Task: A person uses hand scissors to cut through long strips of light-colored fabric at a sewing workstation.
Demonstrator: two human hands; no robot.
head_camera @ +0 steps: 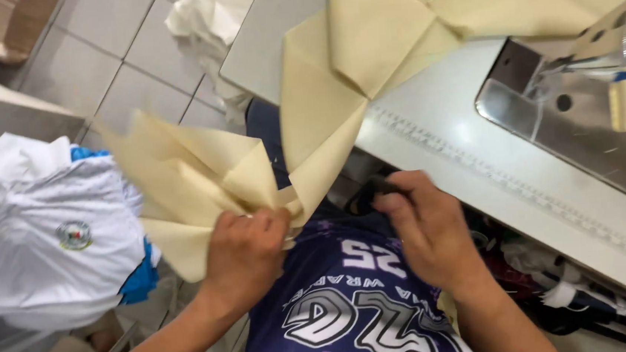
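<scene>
Leftmost, the left hand (248,252) pinches cream fabric pieces (301,125) trailing off the sewing table (457,120); the right hand (425,230) closes on a dark object, possibly scissors (374,192). Risk: loosely bunched layers may slip or be nicked.

Bright, even indoor light falls from above; the metal plate (584,125) shows glare, shadows stay soft, and motion blur softens the cream fabric (201,177)
</scene>
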